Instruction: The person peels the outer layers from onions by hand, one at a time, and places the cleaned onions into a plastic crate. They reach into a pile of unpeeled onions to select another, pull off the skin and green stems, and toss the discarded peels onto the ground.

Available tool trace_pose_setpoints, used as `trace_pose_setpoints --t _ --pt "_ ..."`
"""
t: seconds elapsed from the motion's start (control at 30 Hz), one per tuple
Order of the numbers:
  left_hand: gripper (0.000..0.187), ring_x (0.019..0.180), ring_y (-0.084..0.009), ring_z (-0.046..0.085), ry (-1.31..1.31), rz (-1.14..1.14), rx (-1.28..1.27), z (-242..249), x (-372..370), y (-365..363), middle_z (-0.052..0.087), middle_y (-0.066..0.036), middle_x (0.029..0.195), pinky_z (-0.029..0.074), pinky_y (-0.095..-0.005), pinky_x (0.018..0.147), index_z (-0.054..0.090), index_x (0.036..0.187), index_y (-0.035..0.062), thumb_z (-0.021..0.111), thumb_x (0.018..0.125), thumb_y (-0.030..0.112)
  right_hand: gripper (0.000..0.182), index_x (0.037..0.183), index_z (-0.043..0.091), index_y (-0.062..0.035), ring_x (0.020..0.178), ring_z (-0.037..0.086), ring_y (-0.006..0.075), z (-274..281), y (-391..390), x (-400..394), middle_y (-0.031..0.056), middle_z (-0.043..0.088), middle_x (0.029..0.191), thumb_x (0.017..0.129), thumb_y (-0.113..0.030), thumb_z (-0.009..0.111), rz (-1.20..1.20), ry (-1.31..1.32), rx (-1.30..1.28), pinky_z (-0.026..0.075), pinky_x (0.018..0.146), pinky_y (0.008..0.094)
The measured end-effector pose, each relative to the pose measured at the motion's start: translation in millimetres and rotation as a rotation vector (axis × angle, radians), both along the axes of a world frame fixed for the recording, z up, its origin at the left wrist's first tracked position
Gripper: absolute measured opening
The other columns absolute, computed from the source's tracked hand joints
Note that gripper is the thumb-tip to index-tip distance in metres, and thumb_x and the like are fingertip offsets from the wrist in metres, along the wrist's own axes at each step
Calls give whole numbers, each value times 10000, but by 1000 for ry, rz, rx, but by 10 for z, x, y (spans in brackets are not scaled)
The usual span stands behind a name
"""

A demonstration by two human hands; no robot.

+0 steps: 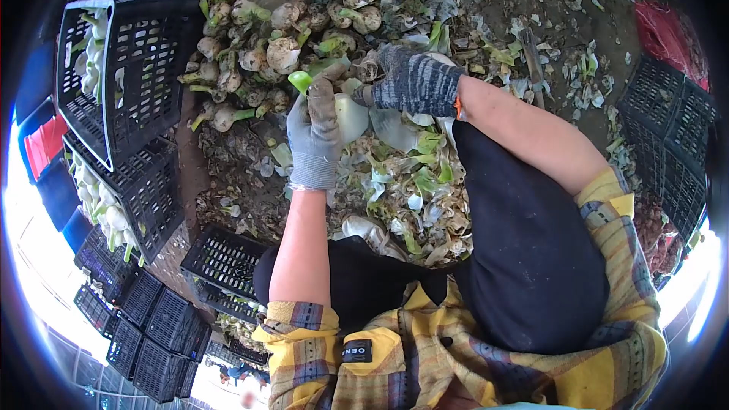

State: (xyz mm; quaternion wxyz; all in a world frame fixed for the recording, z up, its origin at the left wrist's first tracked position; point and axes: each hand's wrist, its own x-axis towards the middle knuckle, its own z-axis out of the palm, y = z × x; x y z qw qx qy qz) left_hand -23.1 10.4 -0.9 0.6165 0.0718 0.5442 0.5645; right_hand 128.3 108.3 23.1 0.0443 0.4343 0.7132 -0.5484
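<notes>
My left hand (314, 130), in a grey glove with a soiled palm, is wrapped round a peeled white onion (351, 120). A cut green stem (301, 80) sticks up past its fingers. Close against the onion's right side is my right hand (416, 82), in a dark striped glove with its fingers curled. What it holds, if anything, I cannot make out. A translucent sheet of peel (395, 130) shows just below it. Beyond both hands lies a heap of unpeeled onions (284, 53) with brown, dirty skins and green stem stubs.
Black crates (144, 68) at the left hold white peeled onions (91, 57). Another black crate (224, 258) stands by my left knee. Loose peel and trimmings (425, 182) cover the ground between my legs. More crates (668, 129) and red netting (668, 30) are at the right.
</notes>
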Motion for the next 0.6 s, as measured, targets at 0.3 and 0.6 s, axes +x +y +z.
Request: trace_pose_setpoints --t 0.3,0.6 --pt "330 865 -148 533 529 -7 -55 34 97 70 530 -109 1031 461 -264 753 505 1139 -8 529 867 178 297 986 607 -78 827 600 250 -469 -131 9 164 612 894 772 -283 591 -165 89 209 471 733 334" --pt "387 919 -154 525 359 75 -125 49 -99 99 520 -87 1048 437 -259 775 470 1177 0 499 865 226 302 1110 573 -63 736 598 176 -708 14 154 105 625 838 841 -200 554 140 149 283 473 678 310"
